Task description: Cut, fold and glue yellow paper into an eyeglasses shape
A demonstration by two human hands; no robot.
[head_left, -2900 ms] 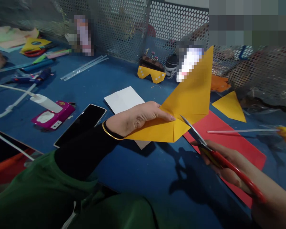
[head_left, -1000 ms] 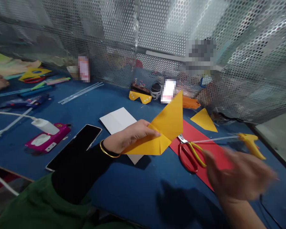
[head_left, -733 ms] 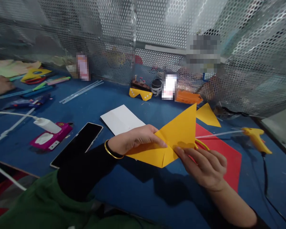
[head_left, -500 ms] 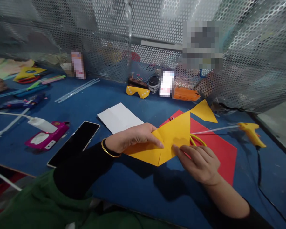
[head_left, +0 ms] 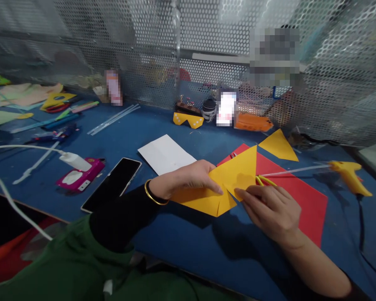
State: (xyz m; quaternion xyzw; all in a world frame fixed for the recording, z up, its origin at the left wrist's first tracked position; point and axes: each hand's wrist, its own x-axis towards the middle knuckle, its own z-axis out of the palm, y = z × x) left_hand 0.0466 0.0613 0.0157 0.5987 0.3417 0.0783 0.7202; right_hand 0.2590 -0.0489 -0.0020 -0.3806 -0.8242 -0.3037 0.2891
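A sheet of yellow paper (head_left: 197, 200) is held up in front of me by both hands. My left hand (head_left: 194, 179), with a gold bangle at the wrist, clamps it with the thumb on top. At its right side my right hand (head_left: 272, 209) pinches the paper near a slit that runs up from the lower edge. The slit stands open as a narrow gap. Beneath lies a red sheet (head_left: 313, 209). Yellow handles (head_left: 265, 180), apparently of scissors, show behind my right hand; the rest is mostly hidden by the paper.
A white sheet (head_left: 167, 152), a black phone (head_left: 113, 184) and a magenta power socket (head_left: 84, 177) lie leftward. To the right are a yellow glue gun (head_left: 347, 173) and a yellow paper piece (head_left: 280, 144). Yellow paper glasses (head_left: 188, 120) stand near the mesh wall (head_left: 207, 37).
The slit in the yellow paper has opened into a gap, with my right hand's side pulled apart from the left part. The whole view has shifted slightly.
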